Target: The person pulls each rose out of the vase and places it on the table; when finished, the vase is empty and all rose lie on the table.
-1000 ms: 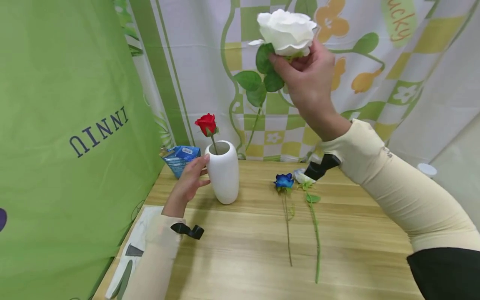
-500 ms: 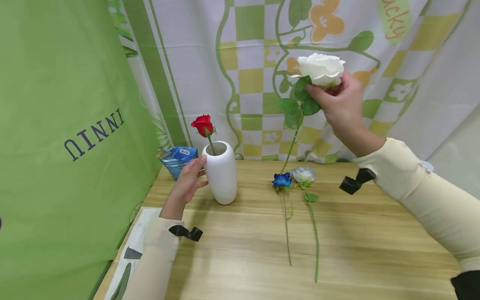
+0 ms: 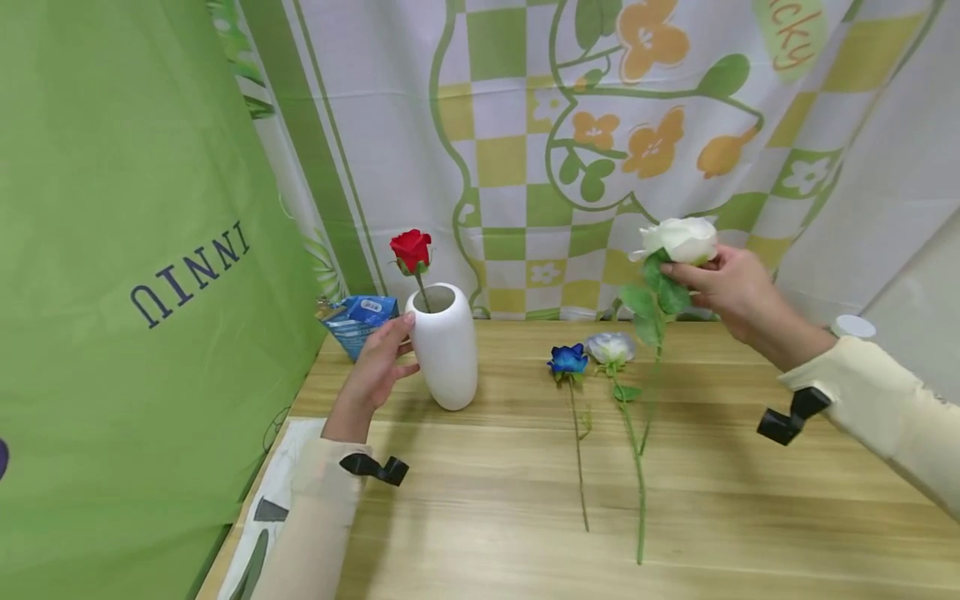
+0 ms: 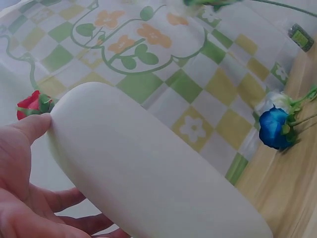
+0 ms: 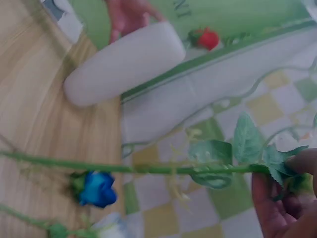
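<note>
My left hand (image 3: 378, 362) is at the left side of an upright white vase (image 3: 447, 358) on the table. Its thumb touches the vase near the rim, and in the left wrist view the other fingers pass behind the wall. A red rose (image 3: 411, 250) leans out of the vase's mouth. On the right, my right hand (image 3: 750, 296) pinches a white rose (image 3: 678, 240) just under its bloom. The stem hangs down over the table, its lower end close to another stem. In the right wrist view the thumb presses among the green leaves (image 5: 245, 139).
A blue rose (image 3: 567, 360) and a pale white-lilac flower (image 3: 611, 348) lie on the wooden table (image 3: 480, 517), stems toward me. Behind the vase stands a blue packet (image 3: 360, 321). A white lid (image 3: 853, 326) sits at the back right. A patterned curtain (image 3: 502, 158) hangs behind.
My right hand has lowered the white rose and carried it to the right, from high before the curtain to just above the table. The left hand stays at the vase.
</note>
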